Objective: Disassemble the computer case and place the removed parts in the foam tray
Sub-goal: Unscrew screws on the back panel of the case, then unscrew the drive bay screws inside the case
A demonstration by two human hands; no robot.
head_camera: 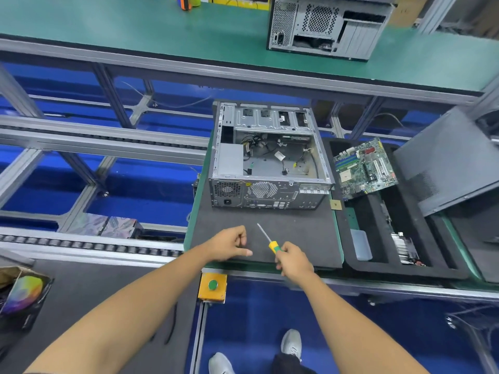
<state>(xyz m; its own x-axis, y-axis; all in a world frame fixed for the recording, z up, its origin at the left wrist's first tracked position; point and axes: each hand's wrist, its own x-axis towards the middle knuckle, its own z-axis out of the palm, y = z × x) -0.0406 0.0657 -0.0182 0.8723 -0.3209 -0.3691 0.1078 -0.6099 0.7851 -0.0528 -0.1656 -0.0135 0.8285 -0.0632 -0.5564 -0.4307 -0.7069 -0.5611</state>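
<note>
The opened computer case (270,157) lies on its side on a dark mat (297,238), its inside showing loose cables and a power supply at the left. Right of it sits the black foam tray (351,255), holding a green motherboard (364,166), a heatsink (407,249) and a pale plastic piece (361,244). My right hand (293,261) grips a yellow-green screwdriver (267,238), its shaft pointing up-left toward the case. My left hand (232,242) hovers over the mat near its front edge, fingers loosely curled and holding nothing.
A grey side panel (448,160) leans at the far right over the tray. Another computer case (329,25) stands on the green bench behind. An orange box with a green button (212,286) is at the bench's front edge. Conveyor rails run at the left.
</note>
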